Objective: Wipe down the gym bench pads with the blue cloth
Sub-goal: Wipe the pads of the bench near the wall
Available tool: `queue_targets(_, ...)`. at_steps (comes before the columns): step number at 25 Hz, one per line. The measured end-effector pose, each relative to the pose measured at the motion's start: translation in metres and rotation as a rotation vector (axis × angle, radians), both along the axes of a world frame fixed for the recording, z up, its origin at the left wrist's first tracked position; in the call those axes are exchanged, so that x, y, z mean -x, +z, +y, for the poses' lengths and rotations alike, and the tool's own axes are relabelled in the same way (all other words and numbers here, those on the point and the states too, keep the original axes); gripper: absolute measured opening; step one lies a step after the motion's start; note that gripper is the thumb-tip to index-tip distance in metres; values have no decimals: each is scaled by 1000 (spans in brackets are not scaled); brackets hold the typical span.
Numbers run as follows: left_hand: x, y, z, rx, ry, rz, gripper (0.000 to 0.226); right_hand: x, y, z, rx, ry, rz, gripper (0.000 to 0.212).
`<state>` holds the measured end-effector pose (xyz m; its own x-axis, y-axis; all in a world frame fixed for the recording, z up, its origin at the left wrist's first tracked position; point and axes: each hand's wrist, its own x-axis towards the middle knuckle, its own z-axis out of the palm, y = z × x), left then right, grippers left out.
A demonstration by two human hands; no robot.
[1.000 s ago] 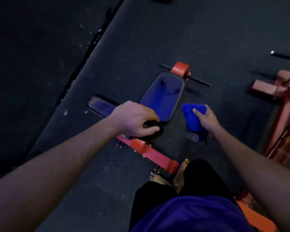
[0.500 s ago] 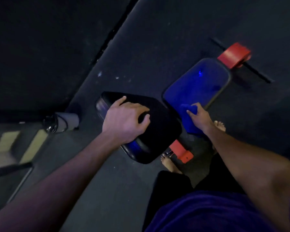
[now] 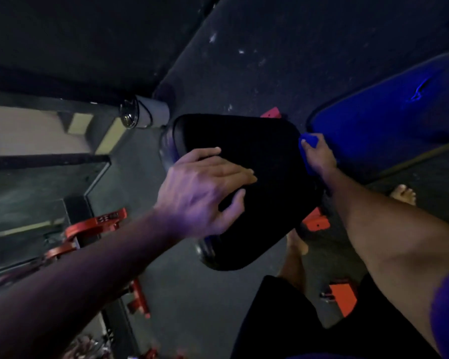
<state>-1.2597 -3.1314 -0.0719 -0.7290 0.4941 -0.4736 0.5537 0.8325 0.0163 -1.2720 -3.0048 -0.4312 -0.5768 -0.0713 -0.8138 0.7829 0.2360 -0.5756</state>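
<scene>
Below me on the dark rubber floor, I am looking down at the bench, and I am counting two pads: the long blue back pad running off to the upper right, and the shorter black seat pad lying nearer to me, with a narrow gap between them. I am standing barefoot close against the bench, which I judge is letting me lean over both pads without stretching. My two hands are both working on the seat pad. My left hand is resting on its near-left part with fingers spread and the thumb splayed apart, holding nothing; I take it to be steadying me, or the pad, while the other hand wipes. My right hand is curling round the one blue cloth, bunching it against the seat pad's right edge, just beside the gap to the back pad, so I am judging this stroke to be aimed at the seat's edge and side. Several red frame brackets are showing under and around the bench; I cannot count them surely in this dim light. One pale cylinder with a shiny end is lying on the floor just beyond the seat pad's far-left corner.
</scene>
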Motion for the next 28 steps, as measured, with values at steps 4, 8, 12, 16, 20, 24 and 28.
queue_targets(4,1,0,4,19,-9,11,36,10,-8,-2,-23,97,62,39)
queue_targets(8,0,1,6,-20,-4,19,35,-24,-21,34,-110,389,116,35)
queue_targets(12,-1,1,5,-5,-9,15,37,-8,-23,38,-160,519,99,33)
queue_targets(16,1,1,4,15,-19,6,39,64,-9,-3,-112,301,166,36)
queue_targets(20,2,0,2,18,-16,-2,40,72,-23,-1,-19,348,98,46)
queue_targets(24,0,1,4,16,-16,-7,39,-6,-35,33,-35,410,-25,52)
queue_targets(28,1,-1,2,-5,-21,-5,38,-27,-33,44,-58,412,12,40)
